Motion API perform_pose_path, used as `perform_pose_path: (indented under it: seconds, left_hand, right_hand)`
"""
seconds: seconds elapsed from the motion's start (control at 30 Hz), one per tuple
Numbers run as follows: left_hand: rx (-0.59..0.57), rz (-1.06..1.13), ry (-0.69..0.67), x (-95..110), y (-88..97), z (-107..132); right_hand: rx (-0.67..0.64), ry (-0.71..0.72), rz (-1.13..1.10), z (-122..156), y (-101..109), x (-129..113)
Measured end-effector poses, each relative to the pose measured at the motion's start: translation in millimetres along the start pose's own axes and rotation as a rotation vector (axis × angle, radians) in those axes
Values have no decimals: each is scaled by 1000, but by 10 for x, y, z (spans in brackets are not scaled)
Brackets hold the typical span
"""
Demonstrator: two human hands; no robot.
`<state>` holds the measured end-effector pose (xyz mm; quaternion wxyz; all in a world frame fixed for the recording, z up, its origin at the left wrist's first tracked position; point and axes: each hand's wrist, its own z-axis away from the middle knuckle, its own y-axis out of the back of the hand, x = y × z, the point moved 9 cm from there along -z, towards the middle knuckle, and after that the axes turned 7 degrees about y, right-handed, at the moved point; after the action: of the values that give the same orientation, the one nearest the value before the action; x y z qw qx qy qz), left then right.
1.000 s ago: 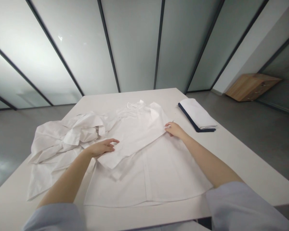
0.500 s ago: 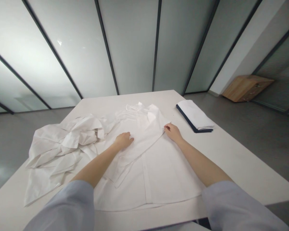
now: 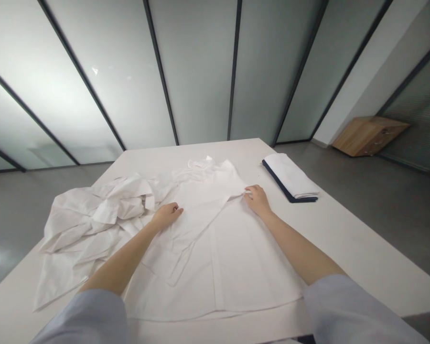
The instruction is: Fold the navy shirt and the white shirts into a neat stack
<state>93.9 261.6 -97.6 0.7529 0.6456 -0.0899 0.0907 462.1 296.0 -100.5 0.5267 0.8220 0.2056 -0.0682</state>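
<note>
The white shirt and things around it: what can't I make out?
In the head view:
White shirt, underside: hidden by its own upper cloth.
Left hand: whether it grips cloth; its back hides that.
Crumpled white cloth: full shape, lost in its folds.
Dark cloth: mostly hidden beneath folded white cloth.
Dark thing: cut off by bottom edge.

Free tabletop (image 3: 261, 179) between shirt (image 3: 208, 205) and folded stack (image 3: 292, 176), crumpled cloth (image 3: 89, 217) leftward

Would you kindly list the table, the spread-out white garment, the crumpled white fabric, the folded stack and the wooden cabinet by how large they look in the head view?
1. table
2. spread-out white garment
3. crumpled white fabric
Smallest: folded stack and wooden cabinet, too alike to rank.
</note>
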Motion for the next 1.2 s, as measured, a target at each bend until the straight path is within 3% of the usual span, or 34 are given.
perform_pose_path:
  seconds: [0.27, 0.5, 0.73, 0.9, 1.2]
  left_hand:
    - [222, 82, -234, 98, 94, -180]
    - [355, 43, -260, 97, -34, -322]
    - [297, 78, -189, 66, -46, -306]
    - [264, 125, -166, 71, -16, -281]
    - [251, 199, -189, 43, -50, -270]
  right_hand:
    - [-109, -90, 202, 0, -23, -33]
    - [-205, -229, 219, -510, 9, 139]
    - [-297, -372, 161, -1053, -339, 177]
    - [-292, -290, 276, -1251, -470, 139]
    - [-337, -337, 333, -1399, -362, 519]
